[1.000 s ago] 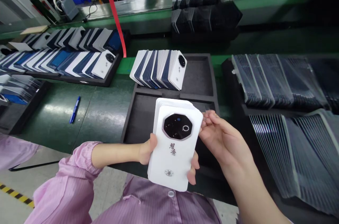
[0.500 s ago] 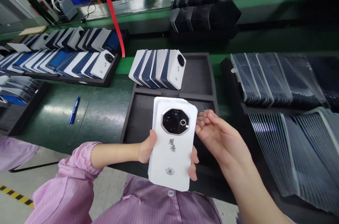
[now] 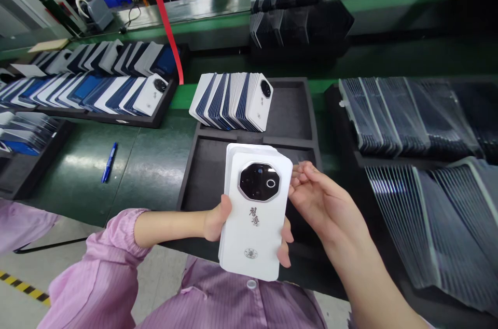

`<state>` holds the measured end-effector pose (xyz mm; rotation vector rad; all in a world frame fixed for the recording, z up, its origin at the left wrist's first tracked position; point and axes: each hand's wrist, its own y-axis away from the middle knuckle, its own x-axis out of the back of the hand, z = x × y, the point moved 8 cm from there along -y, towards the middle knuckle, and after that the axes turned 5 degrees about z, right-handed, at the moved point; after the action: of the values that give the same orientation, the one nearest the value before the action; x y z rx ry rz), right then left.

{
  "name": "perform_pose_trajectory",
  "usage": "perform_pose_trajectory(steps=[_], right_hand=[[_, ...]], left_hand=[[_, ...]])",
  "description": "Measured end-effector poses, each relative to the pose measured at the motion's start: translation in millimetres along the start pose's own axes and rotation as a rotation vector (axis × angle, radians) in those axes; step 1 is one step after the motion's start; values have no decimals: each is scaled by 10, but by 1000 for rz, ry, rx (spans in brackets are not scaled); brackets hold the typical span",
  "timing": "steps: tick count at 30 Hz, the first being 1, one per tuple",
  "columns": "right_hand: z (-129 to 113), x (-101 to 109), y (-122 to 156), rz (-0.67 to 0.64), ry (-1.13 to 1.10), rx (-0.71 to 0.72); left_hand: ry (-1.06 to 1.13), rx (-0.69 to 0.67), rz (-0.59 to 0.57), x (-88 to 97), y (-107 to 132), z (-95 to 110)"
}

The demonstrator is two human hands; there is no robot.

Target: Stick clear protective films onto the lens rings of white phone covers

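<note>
My left hand (image 3: 217, 219) is wrapped round a small stack of white phone back covers (image 3: 249, 235), thumb on the left edge and fingertips on the right. The top cover has a black octagonal camera area with a silver rim, dark characters below it and a round emblem lower down. More covers show behind it, slightly fanned. Close to the stack's upper right edge, my right hand (image 3: 324, 199) has its fingers curled and thumb and forefinger together. A faint clear edge shows at those fingertips, too small to make out. Whether they touch the cover is hard to see.
Behind the stack lies a black tray (image 3: 311, 111) with a row of white and blue covers (image 3: 233, 100). Clear-looking panels (image 3: 392, 116) fill trays at right. More covers (image 3: 89, 93) stand in trays at left, near a blue pen (image 3: 109, 162). A red strip (image 3: 165, 17) hangs behind.
The stack in my left hand has shifted slightly right and down, with its top cover tilted a little differently. My right hand has barely moved and keeps its curled shape.
</note>
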<state>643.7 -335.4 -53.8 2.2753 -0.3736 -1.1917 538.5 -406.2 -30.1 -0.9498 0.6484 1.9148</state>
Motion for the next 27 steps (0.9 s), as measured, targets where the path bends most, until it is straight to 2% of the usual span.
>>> perform_pose_trajectory(steps=[5, 14, 27], right_hand=[[-11, -4, -16, -10, 23, 9], [10, 18, 1, -3, 3, -6], [15, -9, 13, -30, 39, -8]], left_hand=[[3, 9, 20, 7, -1, 1], [28, -13, -12, -21, 7, 31], [39, 29, -1, -27, 5, 5]])
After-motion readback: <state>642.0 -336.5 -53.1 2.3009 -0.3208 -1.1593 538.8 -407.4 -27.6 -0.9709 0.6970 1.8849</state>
